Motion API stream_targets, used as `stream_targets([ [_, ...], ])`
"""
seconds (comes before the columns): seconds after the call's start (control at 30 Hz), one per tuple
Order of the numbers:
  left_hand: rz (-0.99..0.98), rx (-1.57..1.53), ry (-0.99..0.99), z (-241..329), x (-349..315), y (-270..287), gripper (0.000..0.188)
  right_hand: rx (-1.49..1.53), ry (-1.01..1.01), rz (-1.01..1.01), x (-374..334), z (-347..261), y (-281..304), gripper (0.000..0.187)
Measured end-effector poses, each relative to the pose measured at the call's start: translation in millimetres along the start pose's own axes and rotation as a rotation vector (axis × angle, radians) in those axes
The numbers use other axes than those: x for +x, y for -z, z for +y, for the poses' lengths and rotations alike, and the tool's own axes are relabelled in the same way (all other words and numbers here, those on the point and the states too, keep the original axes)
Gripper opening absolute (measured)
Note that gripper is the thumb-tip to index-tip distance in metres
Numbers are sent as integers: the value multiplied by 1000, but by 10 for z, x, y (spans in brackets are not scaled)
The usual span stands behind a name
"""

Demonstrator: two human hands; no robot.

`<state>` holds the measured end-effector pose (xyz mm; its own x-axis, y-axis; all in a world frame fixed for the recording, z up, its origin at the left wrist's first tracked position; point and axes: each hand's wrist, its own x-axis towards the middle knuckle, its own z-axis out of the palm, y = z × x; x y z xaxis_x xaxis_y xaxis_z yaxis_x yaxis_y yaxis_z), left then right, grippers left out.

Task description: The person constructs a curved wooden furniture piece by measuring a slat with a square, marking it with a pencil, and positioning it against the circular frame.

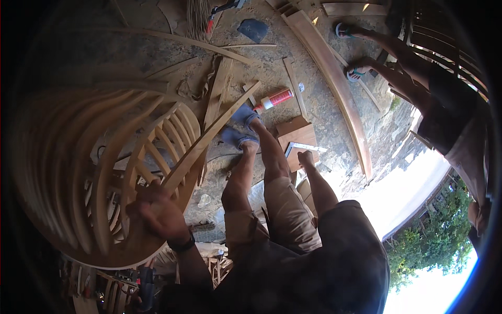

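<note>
My left hand (159, 210), slightly blurred, is closed around the lower end of a long wooden strip (212, 131). The strip slants up and away to the right, beside a ribbed wooden frame (102, 183) shaped like a boat hull. My right hand (306, 158) is closed like a fist, to the right of my legs. Whatever it holds, if anything, is hidden. Just beyond it, a pale metal square (308, 147) lies on a brown wooden board (298, 132).
A red and white bottle (274, 99) lies near my feet. A long curved plank (337, 89) crosses the floor to the right. Another person (418, 83) in sandals stands at the far right. Thin wooden strips and a dark blue-grey piece (253, 30) lie on the dusty floor.
</note>
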<state>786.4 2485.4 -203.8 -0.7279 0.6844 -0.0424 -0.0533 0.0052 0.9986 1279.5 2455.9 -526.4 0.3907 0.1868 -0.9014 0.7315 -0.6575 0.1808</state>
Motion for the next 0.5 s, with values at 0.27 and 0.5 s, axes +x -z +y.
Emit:
stream_targets([
  [0.27, 170, -80, -385, -123, 321, -298, 40, 333, -166, 209, 1309, 233, -1165, 45],
  [0.5, 147, -138, -371, -209, 263, -135, 33, 364, -62, 238, 1430, 86, -1496, 46],
])
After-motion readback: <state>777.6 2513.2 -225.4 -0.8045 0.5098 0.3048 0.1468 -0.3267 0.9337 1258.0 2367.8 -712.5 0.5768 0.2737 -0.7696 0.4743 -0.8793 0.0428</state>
